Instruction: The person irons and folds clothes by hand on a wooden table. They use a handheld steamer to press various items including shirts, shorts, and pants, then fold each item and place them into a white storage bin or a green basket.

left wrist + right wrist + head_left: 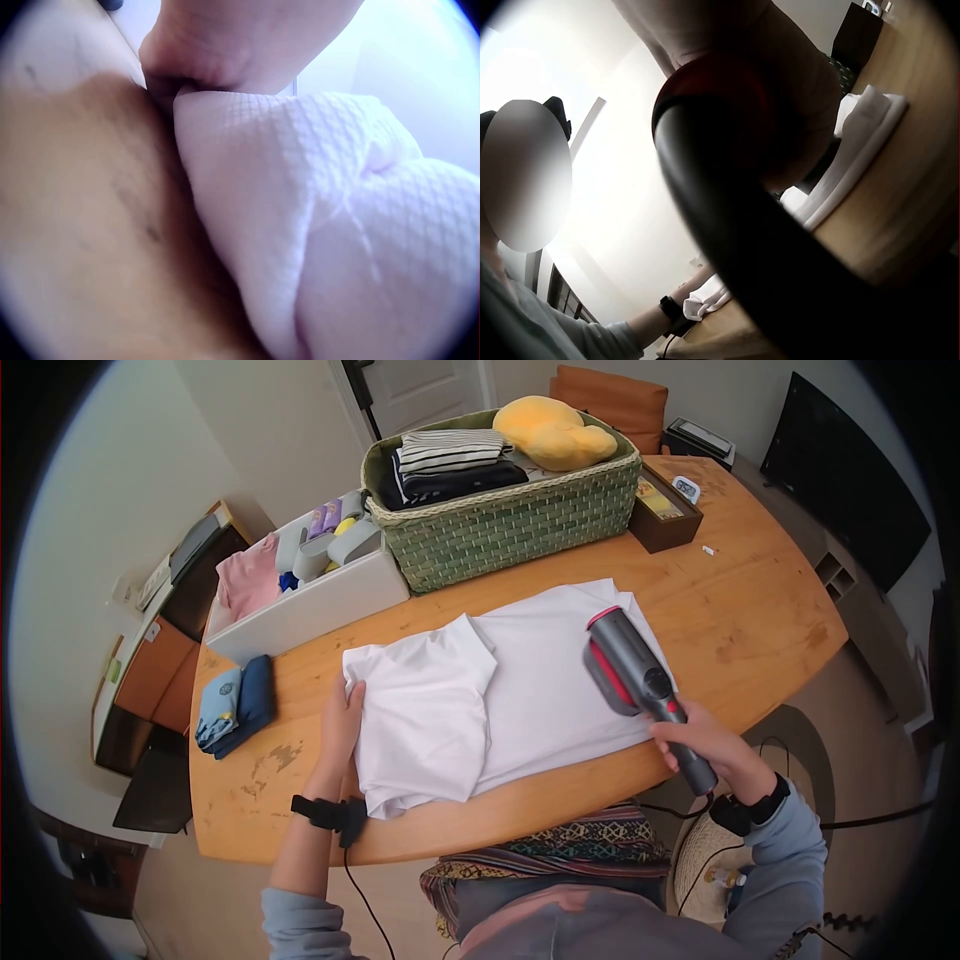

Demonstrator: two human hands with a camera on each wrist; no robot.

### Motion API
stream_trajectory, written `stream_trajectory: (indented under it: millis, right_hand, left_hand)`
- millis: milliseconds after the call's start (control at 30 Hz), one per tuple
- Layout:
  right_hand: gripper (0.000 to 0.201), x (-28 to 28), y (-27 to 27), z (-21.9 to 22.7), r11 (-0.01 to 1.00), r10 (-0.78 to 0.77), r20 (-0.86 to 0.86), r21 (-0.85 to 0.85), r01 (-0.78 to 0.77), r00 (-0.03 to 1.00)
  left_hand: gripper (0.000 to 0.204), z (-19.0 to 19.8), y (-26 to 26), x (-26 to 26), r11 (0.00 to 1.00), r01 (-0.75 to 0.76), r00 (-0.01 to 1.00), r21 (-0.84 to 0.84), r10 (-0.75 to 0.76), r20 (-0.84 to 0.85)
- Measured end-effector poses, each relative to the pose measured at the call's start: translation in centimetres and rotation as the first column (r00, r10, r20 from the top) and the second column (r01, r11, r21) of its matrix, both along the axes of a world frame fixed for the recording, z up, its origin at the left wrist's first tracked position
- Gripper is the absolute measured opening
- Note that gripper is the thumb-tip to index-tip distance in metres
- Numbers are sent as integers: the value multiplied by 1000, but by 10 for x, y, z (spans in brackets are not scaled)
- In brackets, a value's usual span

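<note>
Right hand (715, 750), fingers curled round the handle of the steamer (632, 650), which extends up and left from them, long axis upper left to lower right, over the right part of the white garment (425, 725) at centre frame; contact unclear. Left hand (343, 725), nearer the garment's left edge, pinches it. Basket (510, 540) bounds the top; bare tabletop (750, 615) opens rightward
</note>
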State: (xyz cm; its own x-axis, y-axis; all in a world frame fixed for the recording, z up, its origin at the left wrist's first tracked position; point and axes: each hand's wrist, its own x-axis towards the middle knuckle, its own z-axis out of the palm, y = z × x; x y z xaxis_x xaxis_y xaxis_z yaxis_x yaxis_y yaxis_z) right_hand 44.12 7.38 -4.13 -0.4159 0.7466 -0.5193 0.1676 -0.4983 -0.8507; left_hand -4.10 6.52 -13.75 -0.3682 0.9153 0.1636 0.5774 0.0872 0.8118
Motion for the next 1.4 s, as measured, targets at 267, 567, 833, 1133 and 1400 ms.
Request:
stream_trajectory:
  millis: [267,567,833,1133,1400]
  right_hand:
    - [28,40,19,5,973,-217,76,102,209,973]
    - [25,22,36,20,944,-249,-21,218,248,968]
    - [30,-63,44,25,986,34,-83,164,-20,996]
    - [25,-96,48,-6,973,221,-107,99,-210,969]
    - [30,-42,73,-7,992,-3,-45,122,9,999]
  left_hand:
    - [32,0,1,1,999,18,1000,45,-18,3]
    - [33,2,3,-4,997,77,997,32,-77,-5]
    - [36,24,-2,2,989,140,986,-50,-135,100]
    - [37,24,-2,1,983,166,948,-74,-139,285]
    - [37,24,-3,1,984,158,947,-81,-128,295]
